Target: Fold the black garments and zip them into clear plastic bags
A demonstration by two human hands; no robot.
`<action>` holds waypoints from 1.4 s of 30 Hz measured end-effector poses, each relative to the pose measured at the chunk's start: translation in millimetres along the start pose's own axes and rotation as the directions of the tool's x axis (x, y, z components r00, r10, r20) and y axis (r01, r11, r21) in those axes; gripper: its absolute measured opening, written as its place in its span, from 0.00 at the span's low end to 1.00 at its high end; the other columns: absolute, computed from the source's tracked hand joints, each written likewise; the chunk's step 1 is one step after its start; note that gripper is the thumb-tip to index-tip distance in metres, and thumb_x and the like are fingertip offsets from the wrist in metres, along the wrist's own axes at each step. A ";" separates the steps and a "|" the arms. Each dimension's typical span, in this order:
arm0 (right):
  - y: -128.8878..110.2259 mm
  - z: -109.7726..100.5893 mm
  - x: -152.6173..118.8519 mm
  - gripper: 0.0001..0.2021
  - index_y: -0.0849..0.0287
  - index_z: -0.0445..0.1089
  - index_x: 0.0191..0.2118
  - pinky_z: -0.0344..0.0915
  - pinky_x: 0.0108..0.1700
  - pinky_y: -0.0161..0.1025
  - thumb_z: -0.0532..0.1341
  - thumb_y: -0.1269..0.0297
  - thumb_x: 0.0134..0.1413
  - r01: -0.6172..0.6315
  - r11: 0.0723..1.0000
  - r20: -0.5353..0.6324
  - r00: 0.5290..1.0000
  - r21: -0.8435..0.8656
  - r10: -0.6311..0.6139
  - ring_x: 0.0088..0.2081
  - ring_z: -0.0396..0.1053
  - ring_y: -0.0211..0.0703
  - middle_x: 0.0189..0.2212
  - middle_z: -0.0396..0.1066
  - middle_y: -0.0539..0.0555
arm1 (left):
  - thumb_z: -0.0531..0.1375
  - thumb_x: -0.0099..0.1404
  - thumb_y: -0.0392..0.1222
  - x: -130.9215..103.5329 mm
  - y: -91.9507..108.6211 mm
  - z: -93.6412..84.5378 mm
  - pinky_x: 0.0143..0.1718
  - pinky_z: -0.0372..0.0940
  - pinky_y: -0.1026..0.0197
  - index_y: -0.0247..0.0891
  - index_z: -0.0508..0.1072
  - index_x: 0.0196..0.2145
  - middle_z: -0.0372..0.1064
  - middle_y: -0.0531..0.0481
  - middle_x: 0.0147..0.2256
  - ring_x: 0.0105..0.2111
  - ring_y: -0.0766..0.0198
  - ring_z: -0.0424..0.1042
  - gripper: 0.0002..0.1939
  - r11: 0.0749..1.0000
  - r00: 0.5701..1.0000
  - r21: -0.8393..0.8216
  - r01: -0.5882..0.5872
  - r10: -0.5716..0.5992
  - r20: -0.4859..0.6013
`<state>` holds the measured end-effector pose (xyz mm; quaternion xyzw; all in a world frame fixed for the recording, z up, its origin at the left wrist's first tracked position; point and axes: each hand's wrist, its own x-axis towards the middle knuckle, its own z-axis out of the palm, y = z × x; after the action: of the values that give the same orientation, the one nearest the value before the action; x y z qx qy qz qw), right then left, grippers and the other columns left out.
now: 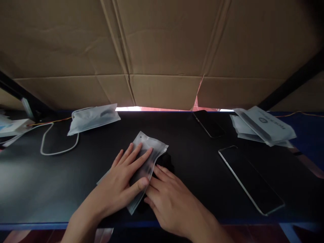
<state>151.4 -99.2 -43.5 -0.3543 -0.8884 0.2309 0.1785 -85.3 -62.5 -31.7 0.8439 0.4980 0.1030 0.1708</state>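
A frosted plastic zip bag (149,143) lies slantwise on the black table (76,189), its slider end pointing away from me. My left hand (124,177) rests flat over it with fingers spread, pressing it down. Against the bag's right edge is a dark, crumpled, soft-looking black item (165,161), mostly hidden, so its kind is unclear. My right hand (168,195) grips this black item with fingers held close together. Some of its fingertips are tucked at the bag's edge, where I cannot tell whether they are inside or beneath it.
Back left, a filled frosted bag (95,118) lies by a white cable (47,153) and a white box (16,127). To the right are a black phone (209,123), a larger phone (250,180) and stacked printed frosted bags (265,126). Cardboard (167,50) walls the back.
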 end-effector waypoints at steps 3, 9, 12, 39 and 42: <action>-1.1 3.5 6.6 0.21 0.59 0.68 0.71 0.53 0.79 0.52 0.52 0.62 0.82 0.025 1.000 -0.001 1.000 -0.007 -0.025 0.77 0.58 0.54 0.66 0.76 0.57 | 0.43 0.80 0.71 -2.3 -2.5 -6.7 0.72 0.46 0.18 0.61 0.47 0.80 0.43 0.50 0.80 0.79 0.36 0.42 0.37 0.999 0.999 -0.026 -0.044 0.044 0.022; -5.2 12.1 25.1 0.28 0.67 0.58 0.77 0.58 0.77 0.60 0.52 0.66 0.78 -0.142 0.990 -0.099 0.985 -0.012 0.141 0.80 0.49 0.59 0.76 0.61 0.63 | 0.50 0.82 0.64 -13.7 19.0 -8.0 0.66 0.48 0.09 0.62 0.46 0.80 0.47 0.46 0.79 0.78 0.29 0.42 0.35 0.990 0.987 0.117 -0.078 0.093 -0.130; -8.8 9.8 28.9 0.30 0.68 0.54 0.79 0.59 0.76 0.64 0.51 0.66 0.78 -0.281 0.960 -0.144 0.950 -0.012 0.276 0.81 0.45 0.62 0.78 0.55 0.62 | 0.56 0.81 0.59 -15.3 32.3 -5.9 0.69 0.51 0.12 0.54 0.49 0.80 0.54 0.42 0.78 0.77 0.29 0.50 0.37 0.967 0.962 0.210 -0.142 0.185 -0.199; -9.7 -0.3 8.7 0.10 0.56 0.80 0.49 0.64 0.72 0.43 0.60 0.70 0.76 0.116 0.990 -0.157 0.982 0.082 -0.102 0.60 0.76 0.44 0.52 0.83 0.52 | 0.55 0.81 0.53 -10.5 7.9 0.1 0.69 0.51 0.13 0.58 0.69 0.71 0.62 0.46 0.75 0.78 0.34 0.52 0.24 0.999 0.972 -0.047 -0.002 -0.009 -0.235; -4.9 -2.7 -7.5 0.11 0.54 0.78 0.56 0.71 0.66 0.47 0.60 0.70 0.76 -0.001 1.000 -0.326 0.945 0.001 0.002 0.59 0.75 0.48 0.52 0.82 0.52 | 0.51 0.83 0.55 -10.2 -0.2 6.5 0.71 0.50 0.17 0.55 0.58 0.78 0.54 0.43 0.78 0.78 0.37 0.51 0.30 1.000 0.986 -0.016 0.026 -0.029 -0.164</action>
<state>155.2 -107.0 -39.8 -0.3881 -0.8463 0.1698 0.3229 -88.1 -72.6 -37.9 0.8244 0.5212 0.1733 0.1365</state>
